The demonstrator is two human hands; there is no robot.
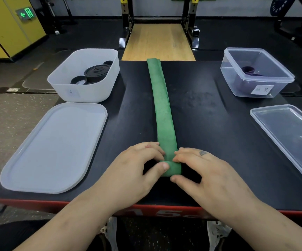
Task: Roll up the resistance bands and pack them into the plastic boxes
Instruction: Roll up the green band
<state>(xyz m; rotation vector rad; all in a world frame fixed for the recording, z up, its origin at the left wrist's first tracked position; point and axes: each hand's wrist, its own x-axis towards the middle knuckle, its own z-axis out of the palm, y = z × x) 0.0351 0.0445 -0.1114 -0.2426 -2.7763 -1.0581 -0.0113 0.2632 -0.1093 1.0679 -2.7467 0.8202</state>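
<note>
The green resistance band lies flat down the middle of the black tabletop. It runs from the far edge straight toward the person, its two layers slightly offset at the far end. Its near end is turned over into a small, tight roll, which sits on the tabletop close to the near edge.

Both hands grasp that roll. The left hand pinches its left side, with the thumb against the near face and the curled fingers over the band just beyond. The right hand clasps the right side in the same way, thumb low at the front and fingers bent over the top.

To the far left stands a frosted plastic box holding rolled black bands. Its frosted lid lies flat just in front of it, overhanging the table's left edge. To the far right stands a clear plastic box with a white label on its wall and purple bands inside. A clear lid lies nearer on that side.

The table's near edge is red. Beyond the table are a wooden lifting platform and a green exit sign.
</note>
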